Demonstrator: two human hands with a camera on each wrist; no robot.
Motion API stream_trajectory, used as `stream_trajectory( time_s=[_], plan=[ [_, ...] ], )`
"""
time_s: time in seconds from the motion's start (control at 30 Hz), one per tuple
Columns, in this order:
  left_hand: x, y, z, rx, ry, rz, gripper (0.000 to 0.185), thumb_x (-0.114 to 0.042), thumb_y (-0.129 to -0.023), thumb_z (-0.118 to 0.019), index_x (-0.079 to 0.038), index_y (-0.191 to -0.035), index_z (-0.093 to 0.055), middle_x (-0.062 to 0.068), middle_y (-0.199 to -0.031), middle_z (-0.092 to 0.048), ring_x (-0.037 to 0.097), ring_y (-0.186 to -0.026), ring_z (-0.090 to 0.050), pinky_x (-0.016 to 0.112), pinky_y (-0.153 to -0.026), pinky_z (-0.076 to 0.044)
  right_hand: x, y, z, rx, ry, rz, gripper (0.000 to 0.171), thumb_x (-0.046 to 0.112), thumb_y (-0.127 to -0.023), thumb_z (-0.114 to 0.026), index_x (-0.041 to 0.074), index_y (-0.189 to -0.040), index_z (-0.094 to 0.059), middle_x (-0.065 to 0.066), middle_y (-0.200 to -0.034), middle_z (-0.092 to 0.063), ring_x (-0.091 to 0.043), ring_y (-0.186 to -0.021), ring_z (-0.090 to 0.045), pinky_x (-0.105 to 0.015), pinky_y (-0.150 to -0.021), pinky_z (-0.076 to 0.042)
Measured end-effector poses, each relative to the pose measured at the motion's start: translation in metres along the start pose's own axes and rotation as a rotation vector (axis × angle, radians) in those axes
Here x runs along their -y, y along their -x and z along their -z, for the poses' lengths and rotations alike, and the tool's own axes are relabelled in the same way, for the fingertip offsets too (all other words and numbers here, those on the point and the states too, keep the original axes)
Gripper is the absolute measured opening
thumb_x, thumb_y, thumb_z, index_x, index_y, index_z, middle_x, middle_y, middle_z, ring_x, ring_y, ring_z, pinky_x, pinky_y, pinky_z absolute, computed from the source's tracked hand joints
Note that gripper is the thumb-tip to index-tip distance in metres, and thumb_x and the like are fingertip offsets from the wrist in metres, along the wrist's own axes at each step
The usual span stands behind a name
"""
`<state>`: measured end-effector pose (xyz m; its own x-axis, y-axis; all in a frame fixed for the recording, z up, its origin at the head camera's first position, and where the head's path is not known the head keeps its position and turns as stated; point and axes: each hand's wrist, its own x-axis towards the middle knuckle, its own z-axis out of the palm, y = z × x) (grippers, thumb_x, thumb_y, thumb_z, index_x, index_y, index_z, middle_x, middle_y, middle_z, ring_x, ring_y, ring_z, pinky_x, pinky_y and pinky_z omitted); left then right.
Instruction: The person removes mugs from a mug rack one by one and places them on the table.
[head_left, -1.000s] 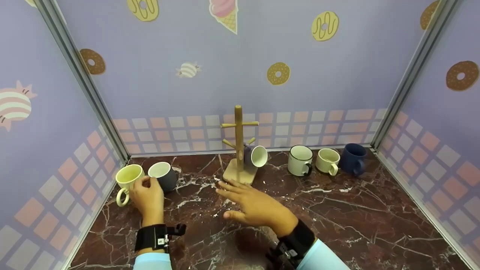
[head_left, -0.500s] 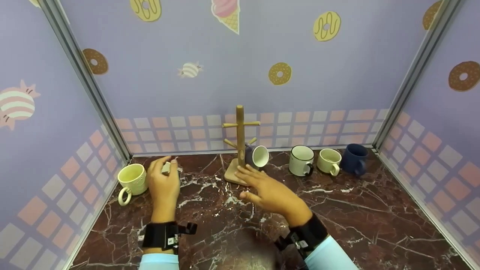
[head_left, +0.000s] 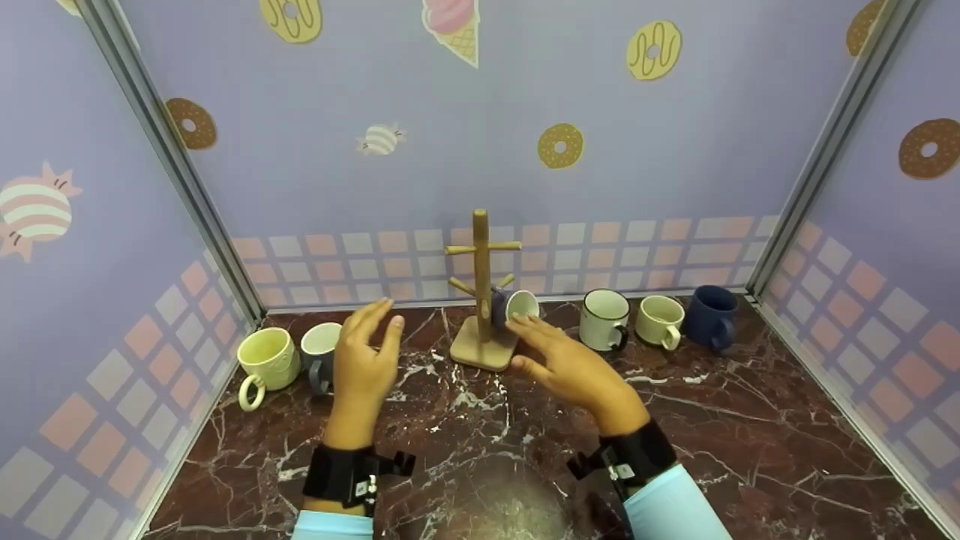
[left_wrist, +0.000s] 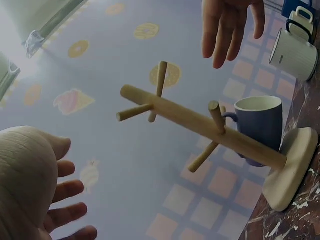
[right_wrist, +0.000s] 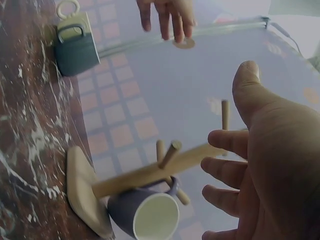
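Note:
A wooden mug tree stands at the back middle of the marble table. A grey-blue mug hangs from one of its low pegs. My right hand hovers open just in front of that mug, fingers spread, holding nothing. My left hand is raised open to the left of the tree's base, also empty. A cream mug and a dark grey mug stand behind the left hand near the left wall.
A white mug with a dark rim, a small cream mug and a navy mug line the back right. Patterned walls close in on three sides, with metal corner posts.
My left hand left the cream and grey mugs and moved right toward the tree. My right hand moved forward from the table's middle up to the hanging mug.

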<state>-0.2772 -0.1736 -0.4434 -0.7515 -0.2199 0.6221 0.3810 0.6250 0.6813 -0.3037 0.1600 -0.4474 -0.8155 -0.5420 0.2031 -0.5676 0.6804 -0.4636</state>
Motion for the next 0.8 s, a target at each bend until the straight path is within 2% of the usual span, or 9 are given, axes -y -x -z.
stream_trajectory(
  time_s=[0.2,0.33,0.43,0.57,0.8],
  plan=[
    [-0.011,0.005,-0.008,0.046,-0.025,-0.068,0.043,-0.026,-0.109,-0.076,-0.005,-0.147,-0.075,0.018,-0.154,-0.073,0.044,-0.148,-0.063,0.063,-0.134,-0.043,-0.010,0.001,0.007,-0.019,-0.024,-0.017,0.078,0.064,-0.115,-0.049,0.020,-0.179,-0.038,-0.003,-0.188,-0.029,-0.038,-0.175,-0.029,-0.065,-0.141,-0.027],
    [-0.018,0.008,-0.012,0.091,-0.035,-0.103,0.041,-0.027,-0.109,-0.075,-0.004,-0.143,-0.077,0.015,-0.155,-0.073,0.043,-0.151,-0.062,0.062,-0.133,-0.044,-0.009,0.002,0.011,-0.017,-0.041,-0.029,0.076,0.063,-0.116,-0.051,0.022,-0.179,-0.037,-0.001,-0.188,-0.029,-0.036,-0.176,-0.028,-0.064,-0.142,-0.025],
    [-0.023,0.010,-0.016,0.116,-0.049,-0.117,0.039,-0.028,-0.109,-0.075,-0.005,-0.139,-0.079,0.012,-0.156,-0.073,0.041,-0.153,-0.061,0.061,-0.134,-0.044,-0.009,0.002,0.014,-0.025,-0.047,-0.031,0.073,0.056,-0.116,-0.055,0.021,-0.178,-0.039,-0.002,-0.187,-0.031,-0.035,-0.176,-0.027,-0.065,-0.142,-0.024],
    [-0.030,0.014,-0.021,0.173,-0.086,-0.126,0.044,-0.032,-0.110,-0.074,-0.006,-0.145,-0.076,0.011,-0.160,-0.070,0.040,-0.156,-0.058,0.062,-0.135,-0.043,-0.011,0.003,0.016,-0.038,-0.039,-0.037,0.072,0.051,-0.117,-0.057,0.018,-0.177,-0.040,-0.004,-0.187,-0.034,-0.036,-0.176,-0.027,-0.064,-0.143,-0.024],
    [-0.032,0.017,-0.029,0.264,-0.147,-0.162,0.053,-0.035,-0.110,-0.073,-0.006,-0.154,-0.069,0.013,-0.164,-0.066,0.042,-0.158,-0.056,0.064,-0.135,-0.043,-0.012,0.004,0.019,-0.039,-0.053,-0.058,0.074,0.056,-0.115,-0.057,0.026,-0.180,-0.035,-0.003,-0.187,-0.034,-0.035,-0.176,-0.028,-0.064,-0.142,-0.025]
  ],
)
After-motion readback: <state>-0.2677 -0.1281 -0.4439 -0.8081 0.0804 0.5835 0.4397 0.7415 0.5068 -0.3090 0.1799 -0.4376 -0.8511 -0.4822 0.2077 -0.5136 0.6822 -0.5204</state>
